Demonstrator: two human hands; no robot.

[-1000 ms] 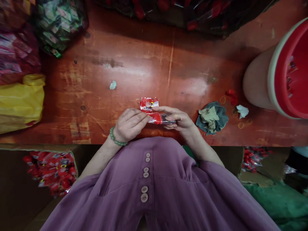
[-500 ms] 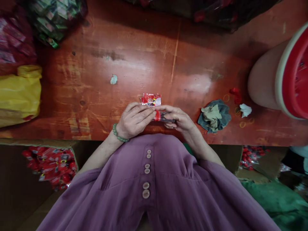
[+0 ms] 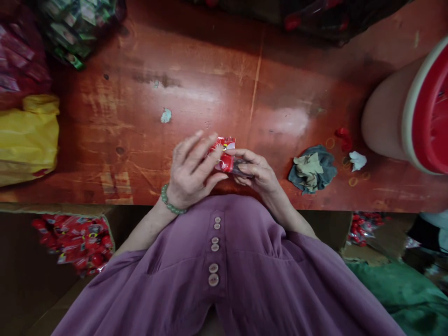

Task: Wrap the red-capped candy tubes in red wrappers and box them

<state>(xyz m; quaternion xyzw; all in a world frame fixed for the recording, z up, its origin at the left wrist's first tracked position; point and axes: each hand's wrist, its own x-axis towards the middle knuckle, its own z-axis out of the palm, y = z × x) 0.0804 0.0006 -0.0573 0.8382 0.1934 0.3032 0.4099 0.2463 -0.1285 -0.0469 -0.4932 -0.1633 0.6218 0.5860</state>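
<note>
My right hand (image 3: 255, 169) is closed on a small packet (image 3: 227, 163), red at its left end and clear and dark toward the right. My left hand (image 3: 196, 170), with a green bead bracelet (image 3: 170, 201) at the wrist, has its fingers stretched out and apart. Its fingertips reach over the packet's left end; whether they touch it I cannot tell. Just beyond the packet shows a red printed card (image 3: 229, 141) with white and yellow marks, partly hidden by the left fingers. Both hands are at the near edge of the red table.
On the right are a crumpled grey cloth (image 3: 327, 168), several rubber bands (image 3: 353, 181), a red piece (image 3: 343, 138) and a large bucket (image 3: 388, 112). A yellow bag (image 3: 28, 140) lies left. Below the edge, a carton holds red packets (image 3: 79, 240).
My left hand has lifted off the packet's red end, its fingers spreading from a closed grip. The right hand keeps hold of the packet, which shows more of its red part.
</note>
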